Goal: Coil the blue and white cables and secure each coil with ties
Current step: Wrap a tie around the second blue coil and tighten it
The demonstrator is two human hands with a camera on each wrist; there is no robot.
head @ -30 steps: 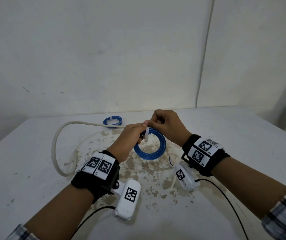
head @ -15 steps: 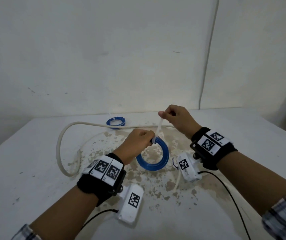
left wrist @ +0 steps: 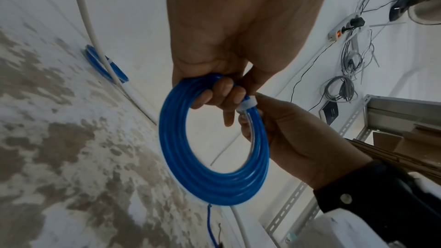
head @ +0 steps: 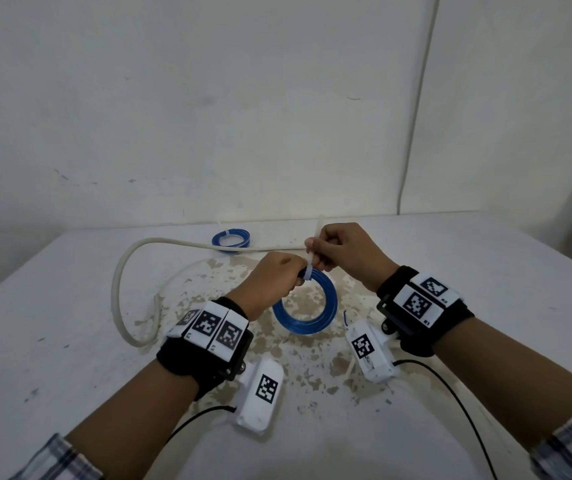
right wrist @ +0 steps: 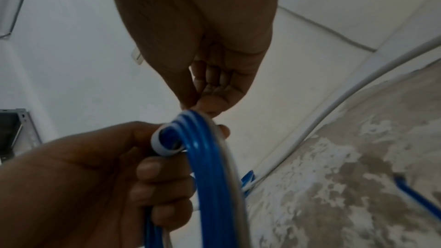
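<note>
We work over a stained white table (head: 69, 341). Nearest, our left hand (head: 270, 282) grips the springy blue plastic cable coil (head: 307, 306) beside its white zip tie (head: 308, 271), whose tail our right hand (head: 343, 252) pinches. Beyond, 1 stiff white cable (head: 121, 289) lies uncoiled; farthest, 1 tied blue coil (head: 230, 239).

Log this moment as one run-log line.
step: tying blue coil | left hand: grips coil | right hand: pinches tie tail | second blue coil: tied, on table | white cable: uncoiled
</note>
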